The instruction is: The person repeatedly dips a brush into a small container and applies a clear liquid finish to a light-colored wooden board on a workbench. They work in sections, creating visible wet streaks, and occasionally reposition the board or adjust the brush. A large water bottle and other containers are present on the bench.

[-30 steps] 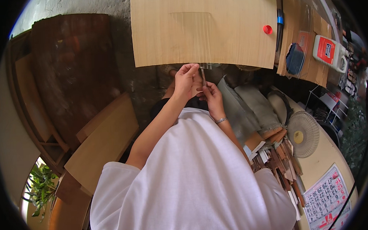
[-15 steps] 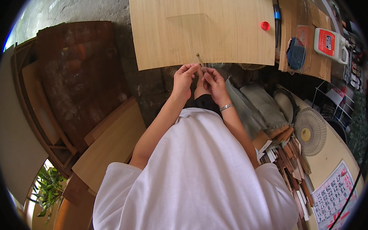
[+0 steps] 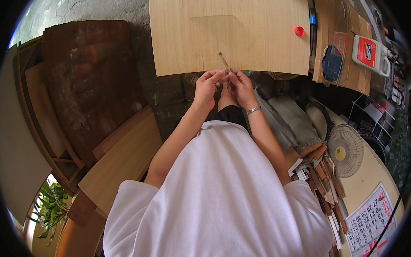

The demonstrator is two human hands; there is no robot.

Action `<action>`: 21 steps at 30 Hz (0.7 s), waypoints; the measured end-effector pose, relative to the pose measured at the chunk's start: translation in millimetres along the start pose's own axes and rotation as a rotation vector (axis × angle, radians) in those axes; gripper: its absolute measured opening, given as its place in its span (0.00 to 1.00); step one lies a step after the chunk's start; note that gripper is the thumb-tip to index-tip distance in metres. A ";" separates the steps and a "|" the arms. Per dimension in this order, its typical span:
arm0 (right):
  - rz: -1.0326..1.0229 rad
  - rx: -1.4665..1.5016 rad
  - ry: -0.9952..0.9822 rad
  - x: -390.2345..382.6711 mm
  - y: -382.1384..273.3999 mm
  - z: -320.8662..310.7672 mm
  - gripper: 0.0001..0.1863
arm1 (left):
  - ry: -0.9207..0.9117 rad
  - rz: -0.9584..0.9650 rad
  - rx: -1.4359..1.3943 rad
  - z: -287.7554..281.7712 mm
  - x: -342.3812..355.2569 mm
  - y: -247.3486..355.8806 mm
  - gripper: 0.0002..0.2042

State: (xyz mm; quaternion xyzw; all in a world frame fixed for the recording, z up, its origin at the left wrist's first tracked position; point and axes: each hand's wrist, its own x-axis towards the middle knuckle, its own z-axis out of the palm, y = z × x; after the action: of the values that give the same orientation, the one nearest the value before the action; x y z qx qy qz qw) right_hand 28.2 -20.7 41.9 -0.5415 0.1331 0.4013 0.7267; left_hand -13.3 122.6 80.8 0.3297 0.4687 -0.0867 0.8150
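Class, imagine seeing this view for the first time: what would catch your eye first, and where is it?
Probably the white shirt, filling the lower middle of the view. Next, the small red cap stands out toward the right side of the pale wooden board at the top. By the board's near edge, the left hand and right hand meet, a thin stick rising from the right one's grip.

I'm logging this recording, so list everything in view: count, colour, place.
Stick: 1, brown, centre
Tabletop: 1, pale wood, top centre
Cap: 1, red, on tabletop
Jug: 1, white, upper right
Fan grille: 1 clear, beige, right
Wood scraps: several, mostly brown, right
Calendar: 1, white, lower right
Panel: 1, dark brown, upper left
Plant: 1, green, lower left
Clutter: uncountable, mixed, far right
Shirt: 1, white, lower centre
Left hand: 1, bare, centre
Right hand: 1, bare, holding stick, centre
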 end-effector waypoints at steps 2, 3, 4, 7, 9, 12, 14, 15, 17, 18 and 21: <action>-0.018 0.026 -0.019 0.9 0.3 0.7 0.13 | 0.009 -0.008 -0.016 -0.6 0.0 0.1 0.05; -0.023 0.041 -0.029 0.8 0.5 0.8 0.13 | 0.005 -0.003 -0.004 -1.1 0.0 0.4 0.05; -0.022 0.022 -0.021 0.5 0.6 0.8 0.13 | 0.001 -0.003 0.007 -1.6 0.2 0.7 0.05; -0.010 -0.003 -0.021 -1.0 1.4 0.2 0.13 | -0.009 -0.009 0.017 -2.6 0.9 1.5 0.05; 0.015 0.016 -0.004 -1.4 2.6 -0.2 0.14 | -0.008 -0.018 0.021 -2.9 1.1 1.7 0.05; -0.018 0.035 -0.013 -1.2 5.3 -0.9 0.14 | -0.005 -0.019 0.030 -3.2 1.6 2.2 0.05; 0.001 0.018 0.003 -0.8 7.1 -1.3 0.14 | -0.016 -0.006 0.038 -3.5 1.5 2.4 0.05; 0.018 0.008 0.026 -0.6 7.9 -1.5 0.14 | -0.018 -0.018 0.037 -3.7 1.8 2.8 0.05; -0.018 0.003 0.004 -0.8 9.2 -1.5 0.14 | -0.022 -0.033 0.037 -4.0 2.2 3.4 0.06; -0.032 -0.001 0.003 -1.3 9.8 -1.5 0.14 | -0.023 -0.030 0.039 -4.2 2.3 3.8 0.06; -0.012 0.012 0.006 -2.8 10.8 -1.0 0.14 | -0.028 -0.032 0.041 -4.1 2.4 4.4 0.06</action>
State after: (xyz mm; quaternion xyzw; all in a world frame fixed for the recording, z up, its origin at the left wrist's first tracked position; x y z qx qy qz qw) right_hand 18.8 -21.9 35.9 -0.5391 0.1342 0.3944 0.7320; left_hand -13.0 128.8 79.5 0.3374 0.4605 -0.1141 0.8131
